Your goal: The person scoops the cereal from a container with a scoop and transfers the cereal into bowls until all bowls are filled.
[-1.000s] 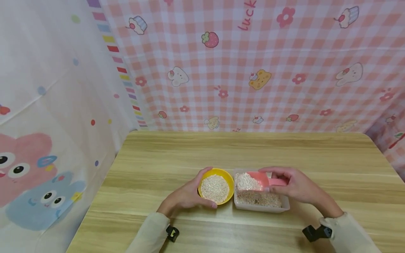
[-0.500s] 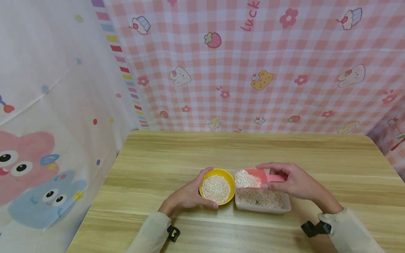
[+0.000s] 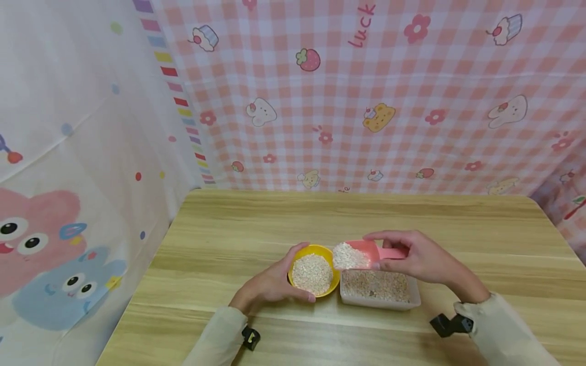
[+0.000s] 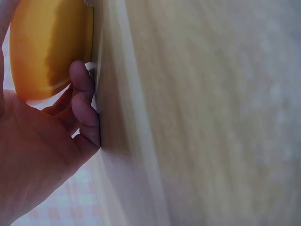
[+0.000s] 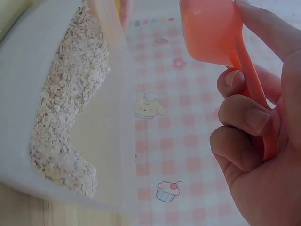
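Observation:
My left hand (image 3: 278, 282) grips a yellow bowl (image 3: 335, 284) from its left side, thumb and fingers curved round the wall. Pale oat flakes (image 3: 313, 273) lie in the bowl. With its fingers curled round the handle, my right hand (image 3: 423, 259) holds a pink scoop (image 3: 372, 250) heaped with oats. The scoop is above the back edge of a clear plastic box (image 3: 389, 305), its front lip close to the bowl's right rim. More oats fill part of the box, and in the right wrist view they slope along one wall (image 5: 70, 103).
Bowl and box stand side by side on a wood-grain table (image 3: 238, 218). Behind the table hangs a pink checked cloth (image 3: 284, 137); a white printed cloth (image 3: 105, 152) hangs on the left.
My right hand has lifted the loaded scoop and carried it left and back, from over the box towards the bowl. The left hand and bowl have stayed in place.

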The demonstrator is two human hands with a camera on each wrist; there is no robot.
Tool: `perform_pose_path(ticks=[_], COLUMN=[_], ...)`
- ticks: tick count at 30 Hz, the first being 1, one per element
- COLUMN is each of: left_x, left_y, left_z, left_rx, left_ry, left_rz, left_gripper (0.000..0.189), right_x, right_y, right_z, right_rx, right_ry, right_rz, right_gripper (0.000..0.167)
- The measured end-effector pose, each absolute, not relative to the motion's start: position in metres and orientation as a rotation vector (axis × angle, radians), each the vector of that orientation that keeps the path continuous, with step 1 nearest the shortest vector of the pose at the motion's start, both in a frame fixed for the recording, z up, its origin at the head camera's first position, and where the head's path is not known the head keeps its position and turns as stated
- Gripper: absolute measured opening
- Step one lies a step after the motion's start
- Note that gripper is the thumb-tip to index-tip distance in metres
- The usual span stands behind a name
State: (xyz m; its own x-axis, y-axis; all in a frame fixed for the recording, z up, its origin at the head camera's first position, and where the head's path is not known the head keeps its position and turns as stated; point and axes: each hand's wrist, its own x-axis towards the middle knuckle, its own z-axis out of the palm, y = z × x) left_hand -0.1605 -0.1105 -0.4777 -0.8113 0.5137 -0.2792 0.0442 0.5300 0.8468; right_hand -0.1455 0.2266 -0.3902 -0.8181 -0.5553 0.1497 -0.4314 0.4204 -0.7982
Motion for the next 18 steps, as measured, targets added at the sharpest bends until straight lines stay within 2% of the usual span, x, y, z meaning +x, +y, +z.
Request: perform_pose_path(ticks=[18], left_x=[-0.163], left_y=[-0.112], left_z=[-0.478], left_rx=[0.555], left_ry=[2.266], left_rz=[1.22], left_gripper=[0.118], right_x=[-0.154], right_y=[0.205], right_z=[-0.395], right_rx=[-0.894], right_ry=[2.482], right_rz=[-1.315], right_gripper=[0.048])
